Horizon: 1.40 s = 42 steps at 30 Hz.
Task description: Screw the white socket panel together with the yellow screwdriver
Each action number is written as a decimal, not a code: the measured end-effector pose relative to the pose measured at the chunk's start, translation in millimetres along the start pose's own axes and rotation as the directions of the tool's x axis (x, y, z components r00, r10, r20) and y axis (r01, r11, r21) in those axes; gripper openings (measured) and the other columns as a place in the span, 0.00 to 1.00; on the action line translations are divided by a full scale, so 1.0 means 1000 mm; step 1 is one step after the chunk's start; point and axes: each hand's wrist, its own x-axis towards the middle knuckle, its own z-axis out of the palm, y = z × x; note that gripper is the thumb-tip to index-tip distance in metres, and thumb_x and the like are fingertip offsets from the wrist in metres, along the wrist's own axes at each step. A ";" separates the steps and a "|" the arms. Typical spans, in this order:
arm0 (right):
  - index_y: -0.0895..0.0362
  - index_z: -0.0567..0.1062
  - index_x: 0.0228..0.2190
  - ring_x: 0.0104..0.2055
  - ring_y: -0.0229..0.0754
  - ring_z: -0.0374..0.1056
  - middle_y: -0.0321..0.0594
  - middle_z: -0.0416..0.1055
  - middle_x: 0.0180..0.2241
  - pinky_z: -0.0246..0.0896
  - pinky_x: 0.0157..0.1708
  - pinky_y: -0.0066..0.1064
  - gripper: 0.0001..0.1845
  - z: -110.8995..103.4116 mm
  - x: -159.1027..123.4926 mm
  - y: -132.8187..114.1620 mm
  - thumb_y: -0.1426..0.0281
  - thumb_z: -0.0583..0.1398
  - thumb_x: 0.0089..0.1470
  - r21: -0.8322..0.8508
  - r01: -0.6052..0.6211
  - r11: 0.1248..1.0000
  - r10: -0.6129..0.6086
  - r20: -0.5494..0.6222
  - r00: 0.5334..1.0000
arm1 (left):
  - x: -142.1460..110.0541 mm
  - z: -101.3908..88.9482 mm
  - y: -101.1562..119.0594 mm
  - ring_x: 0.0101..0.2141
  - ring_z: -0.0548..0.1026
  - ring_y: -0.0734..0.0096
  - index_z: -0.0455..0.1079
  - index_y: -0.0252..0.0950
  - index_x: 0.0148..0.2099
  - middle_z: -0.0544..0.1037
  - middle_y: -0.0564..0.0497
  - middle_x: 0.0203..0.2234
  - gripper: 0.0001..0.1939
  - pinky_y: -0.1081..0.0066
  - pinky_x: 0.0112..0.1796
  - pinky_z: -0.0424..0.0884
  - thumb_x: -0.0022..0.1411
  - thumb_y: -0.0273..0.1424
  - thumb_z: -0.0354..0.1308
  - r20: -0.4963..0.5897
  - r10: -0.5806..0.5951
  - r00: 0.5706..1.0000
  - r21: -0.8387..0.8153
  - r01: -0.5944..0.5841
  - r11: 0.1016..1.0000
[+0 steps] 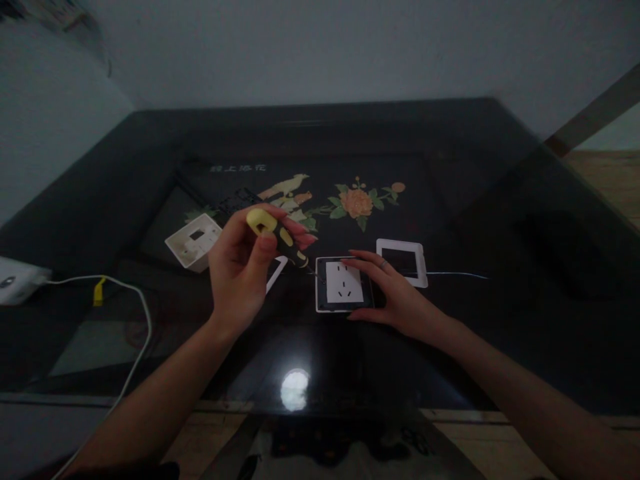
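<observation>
The left hand [243, 273] grasps the screwdriver [286, 241] by its handle, slanting its shaft to the socket's [345, 285] left side, though dimness hides whether the tip seats there; the right hand [397, 293] grips its right side between thumb and fingers, presumably steadying it on the table [480, 220]

The flower-decorated table [430, 360] and plain walls [320, 53] suggest a home.

A glossy dark table [465, 193] stands by dim, pale walls [320, 53].
</observation>
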 end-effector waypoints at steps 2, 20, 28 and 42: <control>0.51 0.61 0.61 0.66 0.54 0.54 0.50 0.52 0.65 0.54 0.63 0.52 0.41 0.000 0.000 -0.001 0.63 0.69 0.48 -0.004 0.000 1.000 0.000 0.001 1.000 | 0.003 0.003 0.003 0.35 0.82 0.70 0.73 0.40 0.49 0.81 0.51 0.36 0.12 0.71 0.39 0.80 0.66 0.38 0.59 0.058 -0.007 0.998 0.017 0.006 1.000; 0.51 0.61 0.60 0.66 0.54 0.54 0.51 0.52 0.66 0.56 0.62 0.53 0.41 0.000 -0.001 -0.001 0.62 0.70 0.48 -0.016 -0.007 1.000 0.007 0.006 1.000 | 0.040 -0.009 0.011 0.39 0.82 0.65 0.71 0.43 0.54 0.80 0.47 0.45 0.15 0.66 0.39 0.81 0.67 0.25 0.57 0.538 0.123 0.834 0.097 -0.206 0.974; 0.54 0.61 0.60 0.67 0.53 0.53 0.52 0.52 0.65 0.56 0.62 0.51 0.41 0.002 -0.002 -0.001 0.62 0.69 0.48 -0.025 0.010 1.000 -0.010 0.007 1.000 | 0.035 -0.010 0.029 0.47 0.80 0.58 0.67 0.47 0.60 0.77 0.48 0.52 0.22 0.61 0.42 0.80 0.67 0.25 0.56 0.603 0.005 0.798 0.293 -0.227 0.929; 0.49 0.58 0.62 0.68 0.53 0.50 0.48 0.49 0.67 0.53 0.63 0.54 0.37 -0.002 -0.003 -0.001 0.60 0.64 0.54 -0.047 -0.001 0.999 0.003 0.045 0.999 | 0.036 -0.008 0.021 0.46 0.77 0.63 0.69 0.37 0.56 0.77 0.46 0.46 0.22 0.66 0.44 0.78 0.60 0.26 0.65 0.487 0.196 0.851 0.422 -0.426 0.800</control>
